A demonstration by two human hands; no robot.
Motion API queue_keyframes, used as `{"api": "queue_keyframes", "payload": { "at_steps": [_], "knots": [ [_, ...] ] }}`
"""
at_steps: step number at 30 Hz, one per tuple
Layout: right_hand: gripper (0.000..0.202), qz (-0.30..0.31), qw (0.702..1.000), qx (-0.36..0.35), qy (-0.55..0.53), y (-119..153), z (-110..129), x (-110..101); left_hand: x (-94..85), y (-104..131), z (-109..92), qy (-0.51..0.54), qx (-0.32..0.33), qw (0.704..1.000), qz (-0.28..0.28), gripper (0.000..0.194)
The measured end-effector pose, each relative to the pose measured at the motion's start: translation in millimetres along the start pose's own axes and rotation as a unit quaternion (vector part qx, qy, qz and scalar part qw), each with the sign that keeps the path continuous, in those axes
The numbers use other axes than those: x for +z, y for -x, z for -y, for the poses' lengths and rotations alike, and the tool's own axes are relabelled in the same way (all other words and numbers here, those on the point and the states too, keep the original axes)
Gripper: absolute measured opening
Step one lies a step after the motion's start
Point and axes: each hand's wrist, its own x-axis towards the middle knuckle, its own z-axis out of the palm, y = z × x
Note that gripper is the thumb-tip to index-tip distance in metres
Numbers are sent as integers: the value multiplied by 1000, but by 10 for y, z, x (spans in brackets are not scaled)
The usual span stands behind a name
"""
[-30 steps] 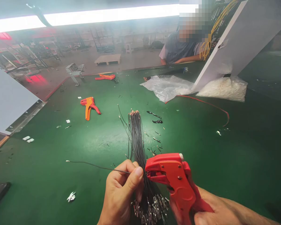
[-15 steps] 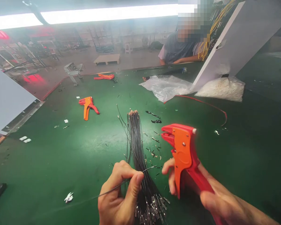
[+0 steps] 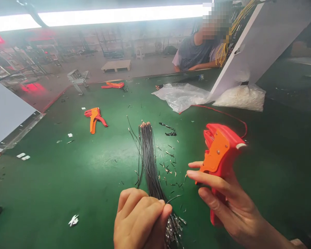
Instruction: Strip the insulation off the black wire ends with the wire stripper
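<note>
Between thumb and forefinger, my left hand (image 3: 142,219) pinches a thin dark wire (image 3: 174,199), whose short end sticks out to the right. Behind it a bundle of black wires (image 3: 149,155) lies on the green table, with bare copper at the far end and shiny metal terminals (image 3: 175,228) at the near end. My right hand (image 3: 230,197) holds a red and orange wire stripper (image 3: 217,155) upright, its jaws pointing up and left, apart from the wire. The thumb and forefinger are stretched out; the other fingers are partly hidden behind the tool.
Two more wire strippers (image 3: 95,119) lie at the left and the far edge. Insulation scraps (image 3: 168,169) litter the table right of the bundle. A clear plastic bag (image 3: 181,97) and a bag of white pieces (image 3: 241,97) lie at the back. A co-worker (image 3: 197,52) sits beyond the table.
The wire stripper has moved up and right, turning in my right hand, whose thumb and forefinger now extend. My left hand has rolled over and shifted slightly right, still pinching the wire.
</note>
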Motion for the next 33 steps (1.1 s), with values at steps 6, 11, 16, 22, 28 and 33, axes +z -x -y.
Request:
{"api": "queue_keyframes", "payload": {
  "at_steps": [6,11,16,22,28,33],
  "knots": [
    [24,-17,999,-38,21,-80,134,103,111,58,-34,18,-35,999,-8,15],
    [17,12,999,-31,12,-59,69,109,-15,-24,-1,63,-27,995,76,26],
    [11,27,1000,-5,14,-33,61,125,65,16,-4,154,-103,981,50,20],
    [13,-3,998,-22,54,-35,63,165,149,-10,-56,243,-375,892,67,33],
    [21,32,999,-25,5,-22,75,145,95,-87,4,351,-456,812,98,34],
    [75,124,938,136,-293,30,103,-46,29,-131,49,307,-414,857,-6,28]
  ]
}}
